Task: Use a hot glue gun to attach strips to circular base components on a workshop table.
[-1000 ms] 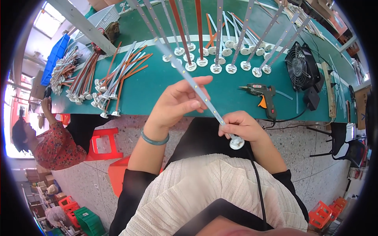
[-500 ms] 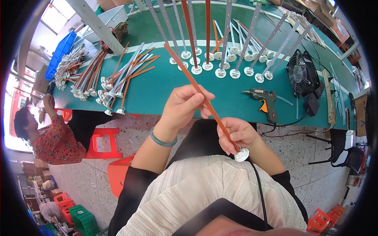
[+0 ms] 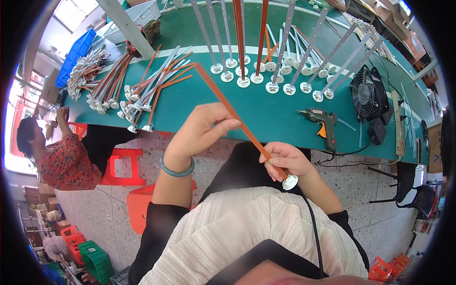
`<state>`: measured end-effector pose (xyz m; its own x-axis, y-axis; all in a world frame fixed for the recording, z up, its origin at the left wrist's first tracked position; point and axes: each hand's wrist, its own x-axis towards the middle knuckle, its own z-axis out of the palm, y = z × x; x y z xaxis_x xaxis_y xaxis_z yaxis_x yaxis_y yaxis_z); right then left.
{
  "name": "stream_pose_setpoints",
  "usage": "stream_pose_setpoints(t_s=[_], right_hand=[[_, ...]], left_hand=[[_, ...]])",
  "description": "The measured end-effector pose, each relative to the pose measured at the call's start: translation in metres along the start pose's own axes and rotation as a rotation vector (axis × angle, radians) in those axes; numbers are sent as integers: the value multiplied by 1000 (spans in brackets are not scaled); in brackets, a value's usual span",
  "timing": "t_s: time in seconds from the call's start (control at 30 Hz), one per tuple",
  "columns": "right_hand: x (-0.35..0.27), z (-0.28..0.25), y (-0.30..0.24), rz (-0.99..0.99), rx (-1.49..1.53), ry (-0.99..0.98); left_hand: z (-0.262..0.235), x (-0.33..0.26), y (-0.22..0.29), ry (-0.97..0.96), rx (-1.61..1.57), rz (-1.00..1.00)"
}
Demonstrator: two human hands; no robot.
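A long orange-brown strip (image 3: 216, 91) slants across in front of me, its far end over the bench edge. At its near end sits a round white base (image 3: 290, 182). My right hand (image 3: 287, 161) pinches the strip just above that base. Farther up, my left hand (image 3: 204, 130) has its thumb against the strip, with fingertips partly hidden behind it. Beyond my hands, several grey strips dotted with small lights (image 3: 281, 47) and some orange-brown ones stand upright on round white bases.
A glue gun (image 3: 320, 124) lies on the green bench (image 3: 190, 111) to the right, near a black fan (image 3: 368, 93). Loose strips with bases (image 3: 152, 92) are piled at left. A co-worker (image 3: 66, 159) sits at the far left by red stools (image 3: 126, 166).
My left hand has shifted left and slightly down along the strip, its fingers less wrapped around it. The strip's base has risen a little with my right hand.
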<state>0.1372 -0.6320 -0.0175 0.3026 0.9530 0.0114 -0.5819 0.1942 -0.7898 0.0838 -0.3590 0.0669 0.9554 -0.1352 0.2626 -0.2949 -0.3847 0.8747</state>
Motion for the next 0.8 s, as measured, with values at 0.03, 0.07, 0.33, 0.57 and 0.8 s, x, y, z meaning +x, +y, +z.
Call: stream_pose_setpoints(t_s=[0.03,0.07,0.33,0.57,0.8], right_hand=[[1,1,0,4,0,-4],[2,4,-2,-6,-84,20],[5,13,-7,33,-344,153],[5,19,-15,-29,-671,184],[4,11,-23,-156,-765,284]], left_hand=[[-3,-3,0,-45,-35,-72],[-3,-5,-1,-41,-34,-74],[19,-7,-8,251,-277,-201],[-9,-9,-3,81,-112,-264],[-29,-37,-14,67,-137,-283]])
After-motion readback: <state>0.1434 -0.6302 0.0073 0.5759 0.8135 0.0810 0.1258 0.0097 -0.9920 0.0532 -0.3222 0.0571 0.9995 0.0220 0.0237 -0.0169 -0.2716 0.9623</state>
